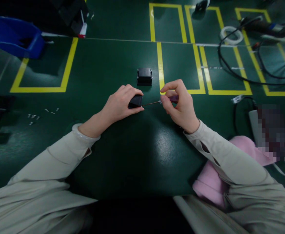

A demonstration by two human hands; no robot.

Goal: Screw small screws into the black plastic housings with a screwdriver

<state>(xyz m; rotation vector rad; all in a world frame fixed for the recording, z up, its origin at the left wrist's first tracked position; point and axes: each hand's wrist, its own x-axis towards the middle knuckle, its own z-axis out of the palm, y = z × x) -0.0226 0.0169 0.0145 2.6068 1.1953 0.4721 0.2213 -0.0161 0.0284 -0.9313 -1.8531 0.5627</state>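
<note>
Green table (123,156): left hand (119,105) grips black block (135,101); blue bin's (13,40) inside unclear.

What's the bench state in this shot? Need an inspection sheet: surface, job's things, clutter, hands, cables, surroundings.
Surface: dark green mat, marked with yellow tape boxes.
Job's things: small black part lying on the mat; screwdriver with a purple handle, its tip at the part; second black part standing apart, farther back.
Clutter: small pale bits, likely screws, scattered at left; white ring far right.
Hands: left hand closed over the small black part; right hand pinching the screwdriver.
Cables: black cables looped across the right boxes.
Surroundings: blue bin far left; pink cloth under the right forearm.
</note>
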